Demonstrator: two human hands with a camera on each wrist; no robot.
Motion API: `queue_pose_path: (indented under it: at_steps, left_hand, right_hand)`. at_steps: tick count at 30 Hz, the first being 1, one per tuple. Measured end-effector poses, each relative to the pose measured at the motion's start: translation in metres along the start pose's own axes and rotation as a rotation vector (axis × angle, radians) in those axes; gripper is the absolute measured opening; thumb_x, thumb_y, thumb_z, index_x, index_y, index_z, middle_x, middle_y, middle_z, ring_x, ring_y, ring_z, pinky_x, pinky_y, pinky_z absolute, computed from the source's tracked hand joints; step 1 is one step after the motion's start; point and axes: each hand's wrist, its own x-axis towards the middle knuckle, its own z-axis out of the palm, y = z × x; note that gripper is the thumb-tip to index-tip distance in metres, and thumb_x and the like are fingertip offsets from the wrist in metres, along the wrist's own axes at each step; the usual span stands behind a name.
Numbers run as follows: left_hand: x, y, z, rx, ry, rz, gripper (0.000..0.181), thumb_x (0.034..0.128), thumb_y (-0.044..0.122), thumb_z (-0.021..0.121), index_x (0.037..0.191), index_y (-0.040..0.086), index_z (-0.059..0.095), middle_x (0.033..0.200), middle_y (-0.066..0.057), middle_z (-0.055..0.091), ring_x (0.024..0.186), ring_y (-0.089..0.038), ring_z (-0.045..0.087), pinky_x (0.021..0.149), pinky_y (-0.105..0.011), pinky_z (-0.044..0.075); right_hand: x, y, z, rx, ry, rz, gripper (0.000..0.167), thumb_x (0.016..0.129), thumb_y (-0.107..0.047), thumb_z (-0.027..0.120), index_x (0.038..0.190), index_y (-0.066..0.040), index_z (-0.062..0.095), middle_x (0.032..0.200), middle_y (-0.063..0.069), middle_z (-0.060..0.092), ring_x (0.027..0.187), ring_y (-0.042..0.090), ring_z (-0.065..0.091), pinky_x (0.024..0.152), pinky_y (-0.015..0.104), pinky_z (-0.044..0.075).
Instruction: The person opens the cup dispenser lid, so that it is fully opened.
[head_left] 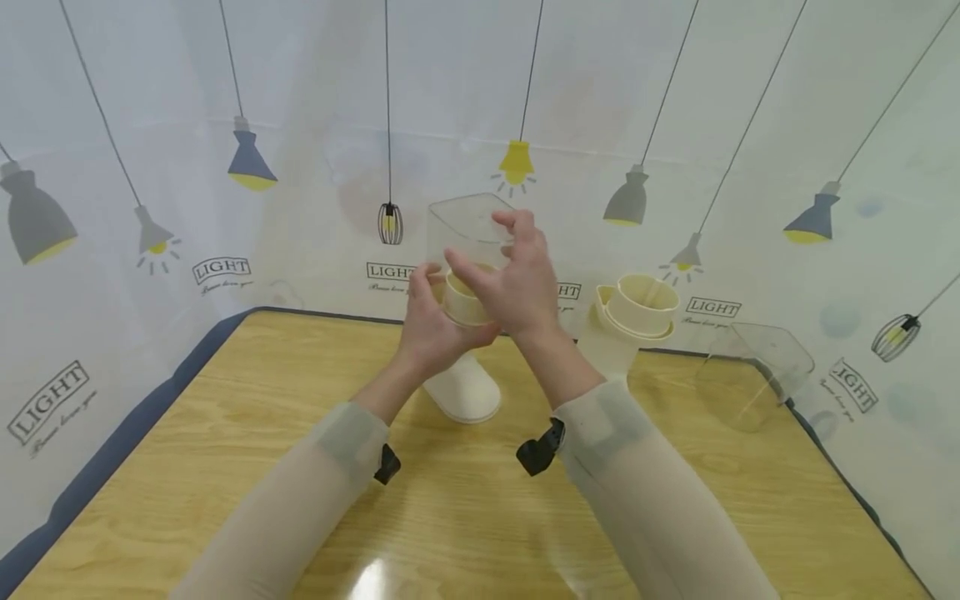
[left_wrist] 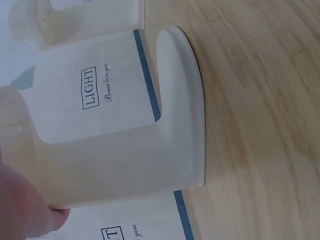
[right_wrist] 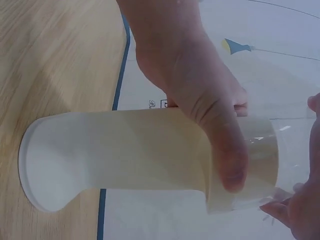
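Note:
A cream dispenser stand (head_left: 465, 392) with a rounded white foot stands upright on the table in front of me. My left hand (head_left: 438, 329) grips its round collar (head_left: 467, 307), thumb across the near side in the right wrist view. Over the collar sits a clear plastic container (head_left: 467, 218), its lower rim around the collar. My right hand (head_left: 521, 279) holds this container, thumb on one side and fingers on the other; part of the grip is hidden. The left wrist view shows the stand (left_wrist: 110, 165) and my left thumb (left_wrist: 27, 205) beside it.
A second cream stand (head_left: 639, 310) with a round top stands behind my right forearm. Farther right, another clear container (head_left: 750, 375) is near the table's back right edge. A printed curtain (head_left: 315, 192) hangs behind the wooden table (head_left: 247, 433).

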Motion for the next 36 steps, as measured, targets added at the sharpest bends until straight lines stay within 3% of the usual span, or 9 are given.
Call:
queue_pose_path:
  at_steps: [5,11,18,24,29,34,36]
  left_hand:
    - [0.001,0.002,0.001,-0.012,-0.010,0.006,0.128,0.0549,0.065,0.091,0.150,0.021,0.019,0.139,-0.008,0.040,0.110,-0.022,0.053,0.086,-0.040,0.053]
    - [0.001,0.003,0.000,-0.025,-0.036,0.001,0.127,0.0547,0.062,0.093,0.150,0.023,0.018,0.140,-0.008,0.040,0.112,-0.023,0.053,0.087,-0.041,0.053]
    - [0.002,0.004,-0.001,-0.018,-0.032,0.009,0.127,0.0549,0.065,0.091,0.151,0.024,0.019,0.140,-0.007,0.040,0.112,-0.022,0.053,0.089,-0.041,0.051]
    - [0.002,0.001,-0.002,-0.026,-0.048,0.012,0.127,0.0546,0.062,0.093,0.150,0.025,0.018,0.139,-0.006,0.042,0.110,-0.021,0.055,0.086,-0.039,0.053]
    - [0.002,0.001,-0.002,-0.013,-0.051,0.017,0.128,0.0548,0.066,0.091,0.151,0.024,0.018,0.140,-0.007,0.040,0.112,-0.021,0.053,0.090,-0.040,0.051]
    - [0.002,0.000,-0.002,-0.031,-0.063,0.020,0.127,0.0548,0.064,0.092,0.150,0.026,0.017,0.140,-0.007,0.040,0.110,-0.022,0.055,0.088,-0.041,0.052]
    - [0.002,-0.001,-0.003,-0.028,-0.061,0.026,0.127,0.0555,0.064,0.092,0.150,0.026,0.017,0.140,-0.008,0.040,0.111,-0.022,0.054,0.088,-0.041,0.052]
  right_hand:
    - [0.002,0.000,-0.004,0.087,0.007,0.033,0.072,0.078,-0.059,0.079,0.133,-0.024,0.047,0.141,0.002,0.053,0.115,0.028,0.062,0.087,0.040,0.054]
    - [0.001,0.000,-0.008,0.014,-0.015,0.008,0.076,0.078,-0.063,0.078,0.135,-0.023,0.047,0.140,0.003,0.053,0.113,0.025,0.063,0.084,0.042,0.054]
    - [0.002,-0.001,-0.012,0.133,-0.034,0.058,0.073,0.078,-0.059,0.081,0.133,-0.024,0.047,0.143,0.002,0.051,0.118,0.031,0.061,0.089,0.042,0.053]
    - [0.000,-0.001,-0.013,0.072,-0.042,0.000,0.074,0.079,-0.058,0.080,0.134,-0.022,0.048,0.143,0.003,0.051,0.115,0.030,0.063,0.088,0.040,0.054]
    - [0.001,0.002,-0.013,0.097,-0.030,0.026,0.071,0.079,-0.058,0.080,0.133,-0.024,0.049,0.143,0.002,0.052,0.114,0.027,0.063,0.089,0.038,0.053]
    - [-0.001,0.000,-0.014,0.029,-0.029,-0.026,0.074,0.079,-0.060,0.079,0.135,-0.021,0.049,0.142,0.003,0.053,0.113,0.026,0.064,0.087,0.038,0.054]
    - [0.000,0.000,-0.014,0.048,-0.024,-0.018,0.074,0.079,-0.060,0.079,0.135,-0.021,0.048,0.142,0.002,0.053,0.113,0.025,0.064,0.088,0.036,0.053]
